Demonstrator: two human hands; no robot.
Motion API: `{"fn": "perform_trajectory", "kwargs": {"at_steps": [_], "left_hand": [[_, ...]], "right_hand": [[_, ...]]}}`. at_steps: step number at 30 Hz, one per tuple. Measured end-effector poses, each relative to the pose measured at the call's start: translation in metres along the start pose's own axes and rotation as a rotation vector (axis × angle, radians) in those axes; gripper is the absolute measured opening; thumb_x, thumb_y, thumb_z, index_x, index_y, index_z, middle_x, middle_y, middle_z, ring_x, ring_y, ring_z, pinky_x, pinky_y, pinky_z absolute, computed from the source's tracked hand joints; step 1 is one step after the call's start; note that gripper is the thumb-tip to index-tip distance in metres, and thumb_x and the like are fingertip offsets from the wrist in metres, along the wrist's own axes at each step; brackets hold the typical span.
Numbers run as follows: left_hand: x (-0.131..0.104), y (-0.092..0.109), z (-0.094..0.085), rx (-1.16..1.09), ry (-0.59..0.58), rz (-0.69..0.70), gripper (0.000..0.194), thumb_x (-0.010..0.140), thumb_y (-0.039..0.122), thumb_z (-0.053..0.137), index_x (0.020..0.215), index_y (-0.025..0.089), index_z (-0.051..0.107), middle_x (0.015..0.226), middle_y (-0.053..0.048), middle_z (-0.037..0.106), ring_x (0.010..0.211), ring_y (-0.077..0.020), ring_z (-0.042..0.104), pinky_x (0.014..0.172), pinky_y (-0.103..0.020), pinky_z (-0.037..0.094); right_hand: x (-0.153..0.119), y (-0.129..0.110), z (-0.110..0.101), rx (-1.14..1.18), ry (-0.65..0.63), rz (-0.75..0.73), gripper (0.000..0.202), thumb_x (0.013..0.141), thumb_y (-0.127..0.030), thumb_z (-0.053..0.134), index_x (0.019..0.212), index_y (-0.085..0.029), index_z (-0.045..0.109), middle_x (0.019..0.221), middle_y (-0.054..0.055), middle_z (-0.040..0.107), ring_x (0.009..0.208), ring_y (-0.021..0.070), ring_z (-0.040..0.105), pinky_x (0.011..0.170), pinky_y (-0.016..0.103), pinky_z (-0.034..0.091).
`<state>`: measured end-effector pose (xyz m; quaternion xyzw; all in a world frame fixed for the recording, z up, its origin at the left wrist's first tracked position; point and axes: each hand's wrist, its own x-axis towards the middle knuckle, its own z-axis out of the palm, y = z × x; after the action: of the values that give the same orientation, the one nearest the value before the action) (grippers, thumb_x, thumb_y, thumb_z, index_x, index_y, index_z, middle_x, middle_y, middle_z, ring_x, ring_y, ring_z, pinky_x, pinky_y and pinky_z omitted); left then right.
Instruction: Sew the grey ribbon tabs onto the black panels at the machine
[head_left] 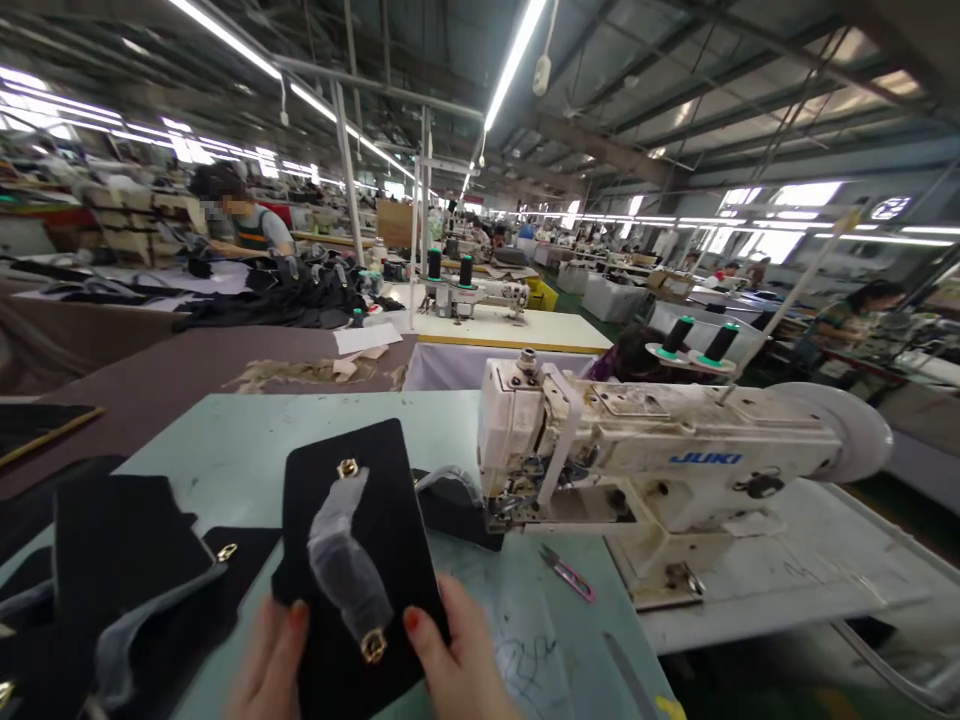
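Note:
A black panel (300, 490) is held up between both hands above the pale green work surface. A strip wrapped in translucent film (337, 550) runs down its face, with a gold metal fitting at each end. My left hand (270, 660) grips the panel's lower left edge. On the lower right edge, my right hand (461, 650) holds the same panel, thumb on its face and fingers behind. More black pieces (127, 560) with film-wrapped strips lie to the left. Another dark piece (457, 515) rests behind the panel, beside the sewing machine.
A white sewing machine (675, 450) stands at the right. Pink-handled thread snips (568, 573) lie in front of it, with a metal blade-like strip (628, 672) nearer. Dark fabric is piled at the back left, near a person (259, 228).

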<state>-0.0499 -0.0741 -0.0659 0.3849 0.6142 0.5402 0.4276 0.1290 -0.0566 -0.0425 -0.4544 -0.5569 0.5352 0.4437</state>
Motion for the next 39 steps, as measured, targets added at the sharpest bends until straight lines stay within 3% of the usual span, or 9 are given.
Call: {"fn": "perform_trajectory", "kwargs": {"at_steps": [3,5,8,13,22,34,39], "left_hand": [[0.006,-0.004,0.024,-0.147,-0.147,-0.235,0.039,0.071,0.059,0.069,0.092,0.026,0.078,0.091,-0.005,0.078,0.104,-0.0377,0.067,0.095,-0.051,0.053],[0.014,0.001,0.044,-0.263,-0.226,-0.308,0.038,0.068,0.054,0.076,0.088,0.023,0.078,0.089,-0.005,0.079,0.096,-0.0348,0.07,0.091,-0.047,0.055],[0.03,0.011,0.069,-0.337,-0.229,-0.289,0.036,0.068,0.048,0.079,0.09,0.02,0.077,0.09,-0.004,0.079,0.091,-0.0285,0.071,0.089,-0.038,0.055],[0.058,0.018,0.089,-0.276,-0.361,-0.24,0.034,0.075,0.045,0.074,0.09,0.014,0.075,0.089,-0.006,0.078,0.085,-0.0235,0.07,0.081,-0.031,0.055],[0.081,0.018,0.102,-0.298,-0.372,-0.31,0.039,0.071,0.045,0.077,0.092,0.012,0.073,0.082,-0.007,0.076,0.078,-0.0255,0.069,0.072,-0.035,0.055],[0.093,0.024,0.104,-0.257,-0.424,-0.345,0.031,0.071,0.039,0.078,0.089,0.015,0.072,0.083,-0.004,0.077,0.072,-0.0197,0.068,0.067,-0.027,0.054],[0.097,0.032,0.096,-0.12,-0.507,-0.356,0.035,0.072,0.043,0.077,0.09,0.014,0.068,0.075,-0.003,0.072,0.062,-0.016,0.063,0.048,-0.021,0.046]], "right_hand": [[0.005,-0.012,-0.024,-0.08,0.0,-0.054,0.037,0.093,-0.044,0.049,0.117,-0.019,0.061,0.104,0.007,0.061,0.098,0.0164,0.057,0.09,0.024,0.044],[0.011,-0.008,-0.039,-0.081,0.006,-0.018,0.036,0.092,-0.045,0.05,0.111,-0.016,0.061,0.095,0.006,0.061,0.084,0.0131,0.058,0.077,0.021,0.045],[0.02,0.009,-0.054,0.002,-0.018,0.112,0.041,0.09,-0.053,0.049,0.092,-0.013,0.057,0.072,0.001,0.056,0.054,0.0064,0.045,0.052,0.016,0.035],[0.032,0.028,-0.066,0.009,0.112,0.148,0.054,0.085,-0.067,0.049,0.073,-0.014,0.047,0.061,0.001,0.054,0.048,0.0046,0.041,0.046,0.015,0.028],[0.047,0.023,-0.069,0.039,0.175,0.205,0.06,0.08,-0.073,0.05,0.067,-0.015,0.045,0.056,0.002,0.055,0.043,0.0052,0.042,0.043,0.016,0.029],[0.048,0.034,-0.067,0.1,0.222,0.229,0.058,0.083,-0.069,0.05,0.07,-0.012,0.049,0.058,0.004,0.057,0.042,0.0036,0.043,0.042,0.014,0.029],[0.046,0.034,-0.066,0.174,0.201,0.235,0.059,0.081,-0.071,0.05,0.072,-0.013,0.047,0.059,0.004,0.058,0.041,0.0032,0.042,0.04,0.013,0.028]]}}
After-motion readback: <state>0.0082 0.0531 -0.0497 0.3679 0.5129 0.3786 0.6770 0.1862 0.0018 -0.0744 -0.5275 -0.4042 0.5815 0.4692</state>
